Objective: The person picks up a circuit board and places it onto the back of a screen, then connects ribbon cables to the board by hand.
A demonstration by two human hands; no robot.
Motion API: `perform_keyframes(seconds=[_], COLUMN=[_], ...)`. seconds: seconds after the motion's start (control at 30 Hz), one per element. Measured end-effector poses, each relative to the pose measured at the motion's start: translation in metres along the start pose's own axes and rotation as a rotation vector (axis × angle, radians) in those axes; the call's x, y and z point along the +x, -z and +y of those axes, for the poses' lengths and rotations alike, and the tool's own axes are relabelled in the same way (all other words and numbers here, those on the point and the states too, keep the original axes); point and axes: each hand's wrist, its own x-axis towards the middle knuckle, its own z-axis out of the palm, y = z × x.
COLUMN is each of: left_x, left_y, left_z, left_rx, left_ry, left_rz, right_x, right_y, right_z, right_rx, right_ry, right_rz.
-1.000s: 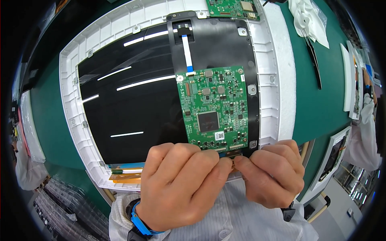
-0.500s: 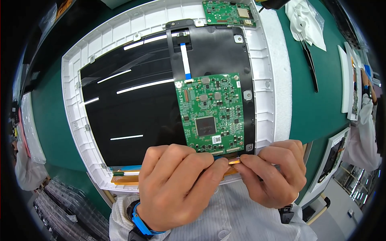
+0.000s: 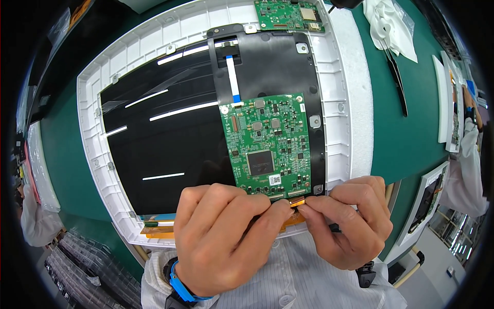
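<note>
At the near edge of a green circuit board (image 3: pixel 280 134), a short orange flat flex cable (image 3: pixel 297 202) shows between my fingertips. My left hand (image 3: pixel 226 234) is closed, its thumb and index finger at the cable's left end. From the right, my right hand (image 3: pixel 355 221) pinches the other end with thumb and forefinger. White connectors line the board's near edge, partly hidden by my left fingers. The board sits on a black plate (image 3: pixel 272 62) over a dark display panel (image 3: pixel 164 129), inside a white plastic frame (image 3: pixel 337 103). Whether the cable enters a connector, I cannot tell.
A smaller green board (image 3: pixel 288 15) lies at the frame's far edge. Black tweezers (image 3: pixel 396 82) and a white cloth (image 3: pixel 388 26) rest on the green mat (image 3: pixel 381 134) at right. Another framed panel (image 3: pixel 424 201) stands farther right. White foam (image 3: pixel 363 92) runs beneath the frame.
The frame and boards have shifted slightly left in view. My right fingers have moved up a little, and more of the orange cable shows tilted between my hands.
</note>
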Motion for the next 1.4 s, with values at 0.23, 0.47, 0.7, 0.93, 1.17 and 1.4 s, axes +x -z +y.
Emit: perform_keyframes(seconds=[0.23, 0.47, 0.7, 0.93, 1.17, 1.4], left_x=[0.0002, 0.0005, 0.0010, -0.0001, 0.0029, 0.0038], left_y=[0.0027, -0.0001, 0.0027, 0.0036, 0.0033, -0.0008], left_z=[-0.0017, -0.0021, -0.0057, -0.0083, -0.0086, -0.0061], left_rx=[-0.031, 0.002, 0.038, 0.044, 0.031, -0.013], left_ry=[0.020, 0.005, -0.032, -0.046, -0.052, -0.008], left_rz=[0.003, 0.032, 0.008, -0.017, -0.017, 0.015], right_x=[-0.0013, 0.0001, -0.0011, -0.0017, 0.0007, 0.0010], right_y=[0.0004, -0.0020, -0.0043, -0.0063, -0.0063, -0.0064], right_z=[0.0004, -0.0004, -0.0018, -0.0032, -0.0039, -0.0043], right_rx=[0.008, 0.020, 0.020, -0.067, -0.009, -0.008], right_ry=[-0.005, -0.016, -0.036, 0.000, -0.050, -0.057], right_rz=[-0.002, 0.014, 0.037, 0.038, 0.037, 0.038])
